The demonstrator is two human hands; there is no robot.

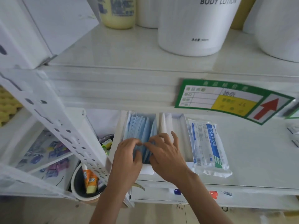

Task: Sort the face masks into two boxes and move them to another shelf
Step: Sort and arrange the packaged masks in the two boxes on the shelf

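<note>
Two open white boxes stand side by side on the lower shelf. The left box [119, 131] is packed with upright blue face masks [139, 126]. The right box [182, 126] looks nearly empty inside. My left hand [127, 156] and my right hand [165, 152] both reach into the front of the left box, fingertips pinching the top edges of the masks. A sealed clear pack of masks with a blue label [208, 146] lies flat just right of the right box.
The upper shelf [113, 50] carries white body lotion tubs [194, 26] and a yellow bottle [118, 12]. A green price tag [229, 99] hangs on its front edge. A perforated white upright [61, 125] stands left; beyond it are a cup with tubes [89, 181] and small sachets.
</note>
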